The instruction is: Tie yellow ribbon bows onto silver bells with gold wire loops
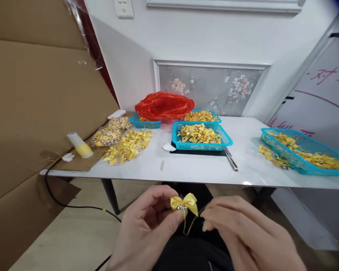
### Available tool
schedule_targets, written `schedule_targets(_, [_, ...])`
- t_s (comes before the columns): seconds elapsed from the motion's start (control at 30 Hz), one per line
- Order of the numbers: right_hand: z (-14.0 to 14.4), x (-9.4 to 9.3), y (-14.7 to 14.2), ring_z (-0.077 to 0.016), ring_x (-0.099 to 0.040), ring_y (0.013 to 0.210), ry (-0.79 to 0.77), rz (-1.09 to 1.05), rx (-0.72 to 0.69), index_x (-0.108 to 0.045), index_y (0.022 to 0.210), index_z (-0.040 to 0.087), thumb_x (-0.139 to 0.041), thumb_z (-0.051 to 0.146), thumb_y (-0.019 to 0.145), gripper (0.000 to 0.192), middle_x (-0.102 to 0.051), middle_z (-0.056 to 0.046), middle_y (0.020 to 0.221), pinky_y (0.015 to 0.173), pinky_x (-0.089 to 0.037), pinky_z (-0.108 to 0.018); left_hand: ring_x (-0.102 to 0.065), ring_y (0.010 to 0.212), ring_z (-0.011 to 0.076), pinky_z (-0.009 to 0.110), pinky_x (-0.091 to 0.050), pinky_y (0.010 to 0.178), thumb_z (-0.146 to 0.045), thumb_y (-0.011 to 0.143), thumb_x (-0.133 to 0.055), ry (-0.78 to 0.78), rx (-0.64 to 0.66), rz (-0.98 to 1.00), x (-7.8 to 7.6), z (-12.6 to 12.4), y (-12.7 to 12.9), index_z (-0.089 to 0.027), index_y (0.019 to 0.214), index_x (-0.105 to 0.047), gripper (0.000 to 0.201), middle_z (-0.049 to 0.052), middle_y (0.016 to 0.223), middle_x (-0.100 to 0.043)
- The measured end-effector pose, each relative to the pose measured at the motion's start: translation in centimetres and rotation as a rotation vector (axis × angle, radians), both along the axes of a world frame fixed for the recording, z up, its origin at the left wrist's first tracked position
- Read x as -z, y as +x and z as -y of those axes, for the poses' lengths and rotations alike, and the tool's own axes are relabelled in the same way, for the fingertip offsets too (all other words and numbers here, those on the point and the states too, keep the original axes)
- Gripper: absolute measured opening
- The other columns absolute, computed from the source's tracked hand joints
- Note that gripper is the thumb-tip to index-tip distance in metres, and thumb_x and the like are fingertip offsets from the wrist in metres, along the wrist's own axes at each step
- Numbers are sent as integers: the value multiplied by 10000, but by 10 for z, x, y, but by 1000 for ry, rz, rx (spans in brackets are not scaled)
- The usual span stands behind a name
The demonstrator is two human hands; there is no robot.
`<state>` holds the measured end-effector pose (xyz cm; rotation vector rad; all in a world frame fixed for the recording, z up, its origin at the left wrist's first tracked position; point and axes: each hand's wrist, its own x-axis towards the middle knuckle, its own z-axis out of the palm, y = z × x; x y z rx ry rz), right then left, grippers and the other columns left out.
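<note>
In front of the table edge, my left hand (151,226) pinches a yellow satin bow (190,202) between thumb and fingers. Small silver beads (182,207) sit at the bow's middle. A thin gold cord (185,229) hangs from it in a loop and rises toward my right hand (240,222). The fingertips of that hand are pressed together around the cord's other end; the exact grip is partly hidden. Past my hands, a turquoise basket (203,146) holds many similar bows (199,133).
More turquoise baskets stand behind and at the right (302,165). A red plastic bag (164,107) lies at the back. Loose bows (130,145), bagged bows (109,134) and a yellow-white cone (80,145) are on the left. A knife-like tool (231,160) lies near the front basket.
</note>
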<state>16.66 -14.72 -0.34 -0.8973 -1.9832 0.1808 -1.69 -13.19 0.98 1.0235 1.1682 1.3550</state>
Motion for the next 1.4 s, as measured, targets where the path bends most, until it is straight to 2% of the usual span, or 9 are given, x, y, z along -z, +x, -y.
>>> schedule_targets(0.1, [-9,4,-12,-118,-625,614,47,-19,51,-658,949,226,-530,76,911,201,-624,-35,801,494,-509,-178,-681,625,117,133,-551,572,-88,574,-851,-42,50,7,-2,-3,-1,-231,710,-740,227,-33,662,-749])
schedule_targets(0.17, [-10,8,-15,-117,-574,583,80,-17,77,-678,943,209,-537,43,897,222,-572,-39,764,464,-473,-201,-671,601,111,130,-546,548,-82,549,-857,-65,41,33,-1,-4,-1,-228,687,-734,235,-38,646,-739])
schedule_targets(0.27, [-8,13,-15,-125,-547,616,121,1,89,-682,1005,168,-538,-20,871,273,-532,-52,765,482,-463,-221,-671,600,105,122,-543,547,-71,541,-862,-92,58,55,1,-4,0,-227,692,-732,253,-41,650,-743])
schedule_targets(0.5, [-5,14,-12,-144,-520,629,127,62,88,-656,1105,136,-514,-12,897,292,-534,-59,758,483,-451,-252,-687,711,100,109,-542,632,-95,658,-841,-59,164,40,7,-2,-5,-248,804,-726,241,-44,747,-746])
schedule_targets(0.77, [-8,11,-15,-137,-506,565,131,-21,136,-679,986,182,-529,68,919,200,-544,-35,705,471,-440,-258,-698,736,108,119,-555,660,-63,666,-822,-47,159,35,8,-2,-6,-253,848,-746,274,-37,778,-759])
schedule_targets(0.93, [-10,9,-16,-134,-483,570,236,20,141,-664,981,128,-545,36,904,169,-522,-45,696,454,-404,-255,-707,748,97,114,-561,669,-106,709,-809,-64,179,45,12,-3,-6,-268,869,-747,236,-46,806,-773])
schedule_targets(1.27, [-11,15,-20,-139,-491,612,244,18,123,-653,1029,93,-572,-1,879,194,-532,-68,739,478,-434,-258,-722,738,90,103,-565,660,-93,720,-786,-74,174,4,12,-3,-6,-278,882,-739,250,-63,826,-781])
schedule_targets(1.4, [-10,17,-21,-141,-465,601,256,-15,142,-675,990,59,-580,-21,855,183,-518,-63,690,481,-430,-273,-724,716,82,93,-562,645,-97,736,-768,-11,150,-61,16,0,-7,-300,853,-720,239,-86,802,-764])
